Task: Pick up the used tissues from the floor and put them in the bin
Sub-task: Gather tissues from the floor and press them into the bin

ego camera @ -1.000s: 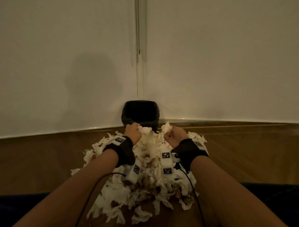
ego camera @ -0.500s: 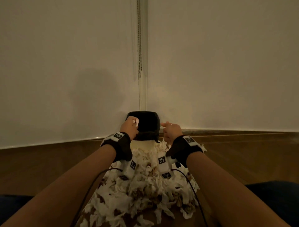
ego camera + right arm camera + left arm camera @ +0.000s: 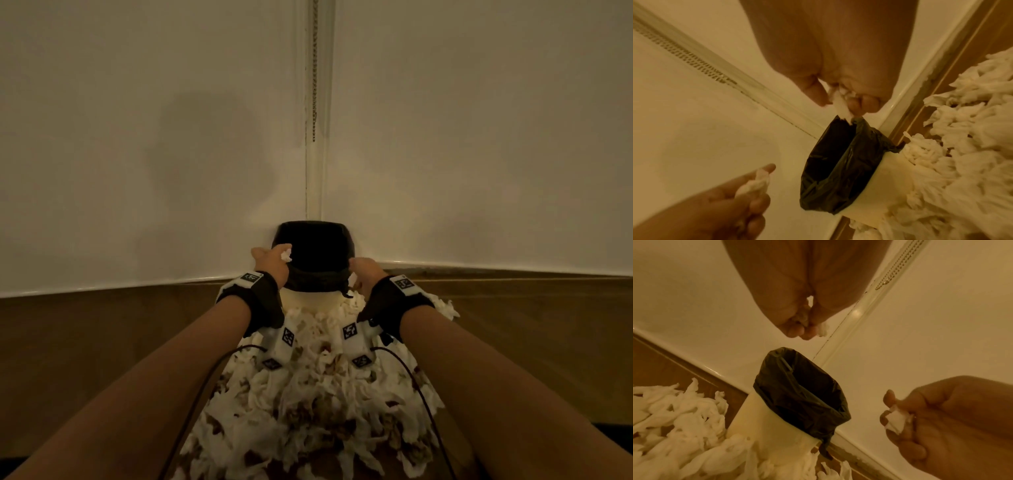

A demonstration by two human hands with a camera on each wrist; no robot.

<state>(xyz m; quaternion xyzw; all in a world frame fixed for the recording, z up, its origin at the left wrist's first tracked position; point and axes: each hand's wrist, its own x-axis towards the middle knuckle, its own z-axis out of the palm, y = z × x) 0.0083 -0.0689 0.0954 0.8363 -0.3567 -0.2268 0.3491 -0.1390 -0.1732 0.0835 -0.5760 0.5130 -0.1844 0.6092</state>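
A white bin [image 3: 310,300] lined with a black bag [image 3: 317,251] stands in the room corner. My left hand [image 3: 274,260] is at the bin's left rim, its fingers pinching a crumpled white tissue [image 3: 286,255], which also shows as a tissue [image 3: 823,329] at my fingertips in the left wrist view. My right hand [image 3: 364,274] is at the right rim and grips another tissue [image 3: 840,104] just above the bag's edge [image 3: 857,123]. A big heap of used tissues [image 3: 315,394] covers the floor in front of the bin.
White walls meet behind the bin, with a beaded blind chain [image 3: 314,68] hanging in the corner. Wooden floor [image 3: 513,342] extends both sides of the heap. Cables run from my wrist bands [image 3: 397,298] back along my arms.
Both hands rose from the heap, each with a tissue, and moved forward to the bin's rim. The camera view tilted closer to the bin.
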